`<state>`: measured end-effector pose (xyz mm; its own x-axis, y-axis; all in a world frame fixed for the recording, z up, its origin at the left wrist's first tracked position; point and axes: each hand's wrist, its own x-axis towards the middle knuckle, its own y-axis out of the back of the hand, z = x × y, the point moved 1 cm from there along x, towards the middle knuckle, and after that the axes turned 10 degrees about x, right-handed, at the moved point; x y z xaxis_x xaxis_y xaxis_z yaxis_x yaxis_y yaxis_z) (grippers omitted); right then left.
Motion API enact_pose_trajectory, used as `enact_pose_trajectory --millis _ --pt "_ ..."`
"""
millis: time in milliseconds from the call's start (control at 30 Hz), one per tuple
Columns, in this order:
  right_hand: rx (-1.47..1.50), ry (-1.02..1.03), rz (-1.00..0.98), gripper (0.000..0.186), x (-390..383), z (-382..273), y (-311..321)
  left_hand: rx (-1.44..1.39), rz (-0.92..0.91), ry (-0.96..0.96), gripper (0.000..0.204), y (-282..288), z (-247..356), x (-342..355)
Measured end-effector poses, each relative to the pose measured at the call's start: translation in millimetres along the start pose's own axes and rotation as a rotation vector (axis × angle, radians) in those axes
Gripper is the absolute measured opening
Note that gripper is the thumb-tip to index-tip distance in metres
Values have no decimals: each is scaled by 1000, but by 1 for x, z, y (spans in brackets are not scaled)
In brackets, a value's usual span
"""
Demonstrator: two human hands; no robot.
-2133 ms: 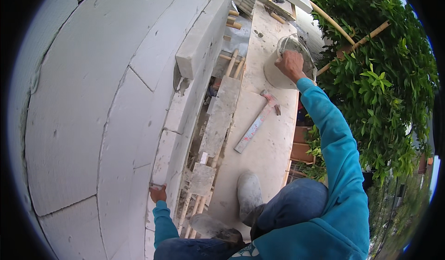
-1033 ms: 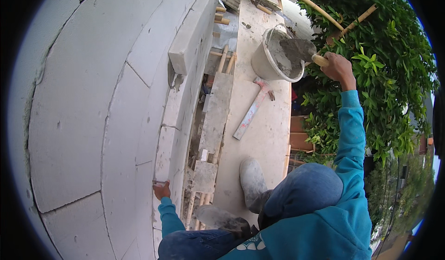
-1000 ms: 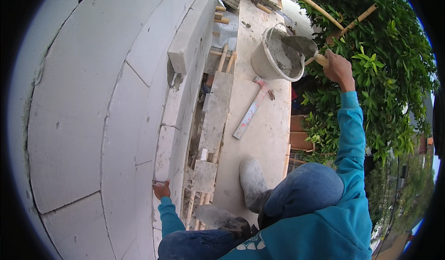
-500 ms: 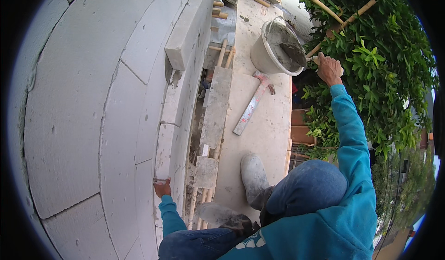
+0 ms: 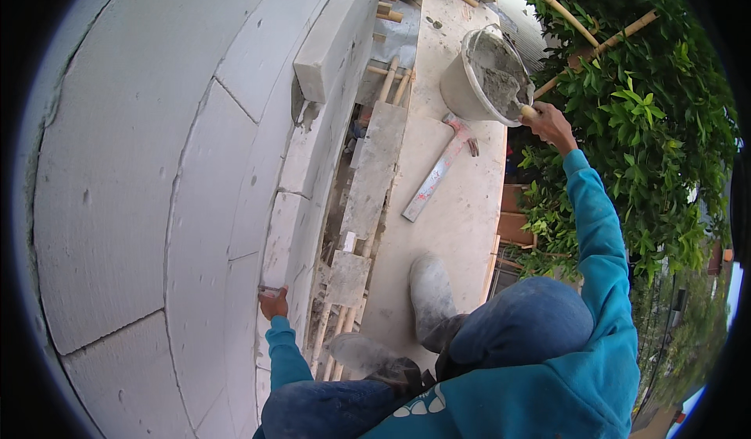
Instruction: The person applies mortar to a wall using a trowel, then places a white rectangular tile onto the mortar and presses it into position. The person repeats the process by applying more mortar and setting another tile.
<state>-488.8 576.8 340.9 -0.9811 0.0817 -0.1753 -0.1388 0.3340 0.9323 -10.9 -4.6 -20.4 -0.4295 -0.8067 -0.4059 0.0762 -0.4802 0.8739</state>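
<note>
- Gripping the pale handle of a trowel (image 5: pixel 530 111) in the head view, the right hand (image 5: pixel 551 126) has its fingers clamped round it, just beyond the bucket's near right rim.
- The trowel's blade is hard to tell from the grey mortar (image 5: pixel 494 60) in the bucket (image 5: pixel 463 91).
- That bucket, whitish and tilted in view, stands on a pale board (image 5: pixel 461 220), its wire handle at the far side.
- Low at the left, the left hand (image 5: pixel 274 304) touches the top of a course of white blocks (image 5: pixel 283 232); something thin lies by its fingertips, and whether they close on it cannot be told.
- Farther along that course stands a larger white block (image 5: pixel 336 44), a mortar patch (image 5: pixel 310 115) at its near end.
- A claw hammer (image 5: pixel 436 175), grey with red smears, lies on the board between bucket and boots (image 5: pixel 432 294).
- Bamboo poles (image 5: pixel 321 339) run between wall and board; leafy foliage (image 5: pixel 634 173) fills the right.
</note>
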Motion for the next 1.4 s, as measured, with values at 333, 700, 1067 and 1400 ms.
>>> enact_pose_trajectory --millis 333,700,1067,1400 --pt "803 -249 -152 27 -47 17 -52 65 -4 2 71 2 3 -4" --pt "1090 -78 177 26 -79 -12 -103 -136 93 -109 53 43 14 -43" --pt "1470 26 -44 20 -187 -184 -215 -935 -278 -216 43 258 83 -173" --pt "1042 -95 -82 36 -190 -291 -439 -1037 330 -130 47 346 99 -331"
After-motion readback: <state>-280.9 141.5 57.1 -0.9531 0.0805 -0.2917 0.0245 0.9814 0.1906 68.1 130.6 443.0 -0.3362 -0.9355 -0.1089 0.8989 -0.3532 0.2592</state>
